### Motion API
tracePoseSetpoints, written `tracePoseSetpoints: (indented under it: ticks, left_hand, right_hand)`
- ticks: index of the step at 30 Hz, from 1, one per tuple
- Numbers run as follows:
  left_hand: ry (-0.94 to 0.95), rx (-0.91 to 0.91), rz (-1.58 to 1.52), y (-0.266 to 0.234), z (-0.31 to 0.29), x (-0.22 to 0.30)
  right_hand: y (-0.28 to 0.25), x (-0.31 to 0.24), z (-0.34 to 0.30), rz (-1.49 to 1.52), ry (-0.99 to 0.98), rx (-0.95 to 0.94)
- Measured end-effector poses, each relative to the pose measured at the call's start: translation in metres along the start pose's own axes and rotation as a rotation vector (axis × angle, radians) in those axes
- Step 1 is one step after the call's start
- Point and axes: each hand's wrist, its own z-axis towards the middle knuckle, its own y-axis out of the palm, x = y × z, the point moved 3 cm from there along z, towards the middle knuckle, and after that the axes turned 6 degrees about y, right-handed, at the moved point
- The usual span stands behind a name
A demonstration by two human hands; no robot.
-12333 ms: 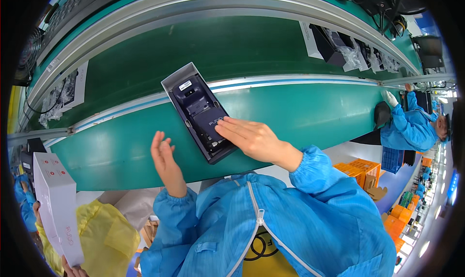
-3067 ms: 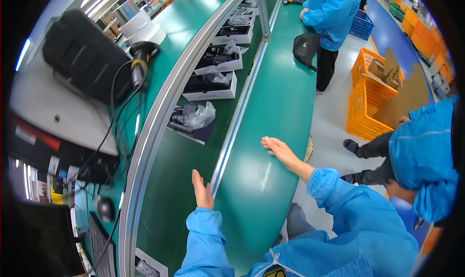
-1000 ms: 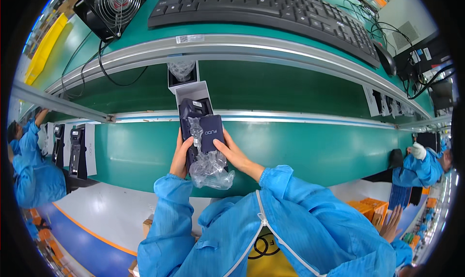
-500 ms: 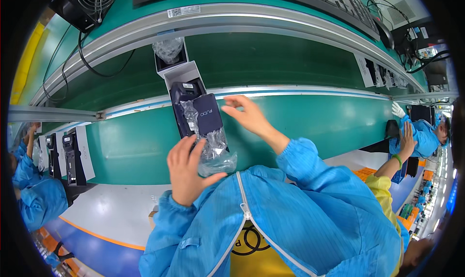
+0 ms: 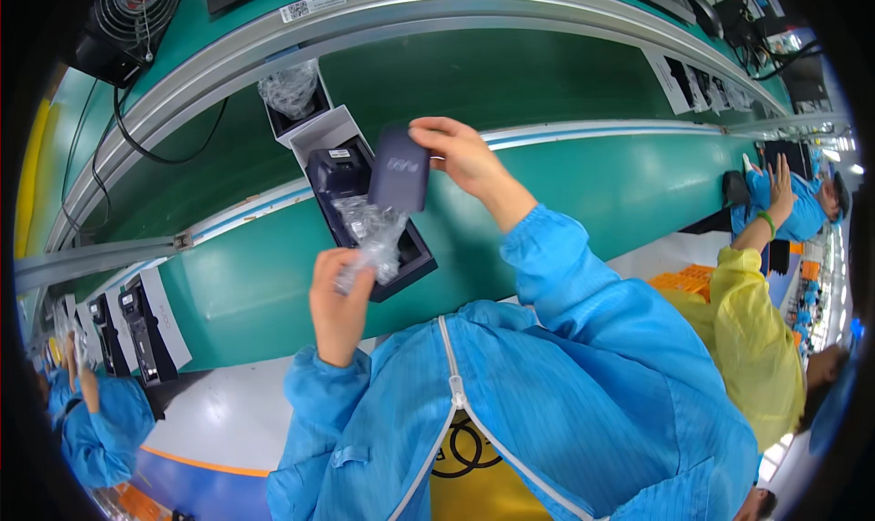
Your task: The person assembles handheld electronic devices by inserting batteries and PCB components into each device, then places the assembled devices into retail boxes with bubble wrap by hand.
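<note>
My right hand (image 5: 453,154) pinches the upper corner of a dark, flat rectangular box (image 5: 397,176), tilted above an opened long carton. Crumpled clear plastic wrap (image 5: 375,234) is gripped at its near end by my left hand (image 5: 335,293), and part of it lies over the carton. Inside that dark carton (image 5: 421,264) with a white inner rim rests a black handheld device (image 5: 339,167), partly covered by the wrap. Just beyond stands another open box (image 5: 321,100) holding a bunched clear plastic bag (image 5: 292,90).
A metal shelf rail (image 5: 410,20) crosses above the green bench (image 5: 547,170). More opened cartons with devices (image 5: 150,325) stand at the left, near a co-worker in blue (image 5: 100,421). Other people are at the right. A black fan (image 5: 123,29) sits upper left, with cables hanging down.
My right hand has closed on the flat dark box and lifted it off the carton. My left hand has taken hold of the plastic wrap and raised it.
</note>
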Motion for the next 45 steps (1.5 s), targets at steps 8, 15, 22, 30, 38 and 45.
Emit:
tracePoseSetpoints:
  ticks: [8, 15, 22, 30, 38, 45]
  left_hand:
    - [-0.087, 0.474, -0.650, -0.098, 0.030, -0.034]
    - [0.004, 0.270, 0.378, -0.092, 0.024, -0.168]
    - [0.136, -0.066, 0.518, -0.015, 0.016, -0.160]
    - [0.390, -0.224, 0.913, -0.016, 0.003, -0.171]
    - [0.258, -0.091, 0.468, -0.059, 0.027, -0.088]
    - [0.328, 0.117, 0.594, -0.024, 0.138, -0.061]
  right_hand:
    - [-0.048, 0.011, -0.097, 0.389, -0.102, 0.152]
    - [-0.042, 0.049, -0.127, 0.315, -0.055, 0.240]
    - [-0.072, 0.075, -0.106, 0.410, 0.017, 0.377]
    - [-0.108, 0.109, -0.057, -0.047, 0.125, 0.524]
    - [-0.071, 0.051, -0.064, -1.146, -0.625, 0.559]
    - [0.075, 0.030, -0.037, -1.749, -0.523, -0.530]
